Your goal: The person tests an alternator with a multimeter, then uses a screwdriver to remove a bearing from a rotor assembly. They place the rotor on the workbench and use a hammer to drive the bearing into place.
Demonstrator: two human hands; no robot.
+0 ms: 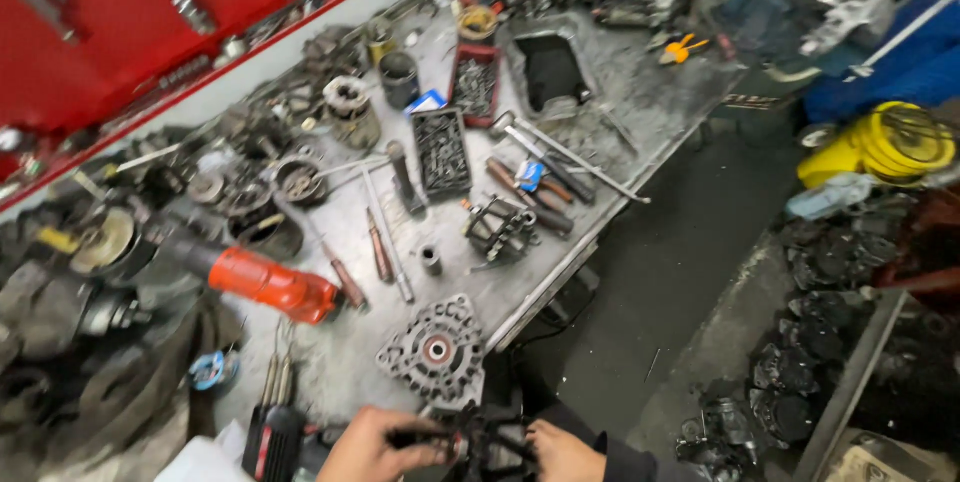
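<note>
i hold the black spiky metal part (478, 439) at the near table edge with my left hand (372, 449) and right hand (562, 452) curled shut on it, so i should grip evenly beside the round grey metal housing (437, 351).

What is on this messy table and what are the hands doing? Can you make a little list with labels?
Place: grey metal workbench under a red wall panel
Left hand: gripping a black metal part
Right hand: gripping the same part from the other side
Nearest thing: round silver housing
Also there: red power tool, screwdrivers, black socket tray
Floor: yellow canister
</note>
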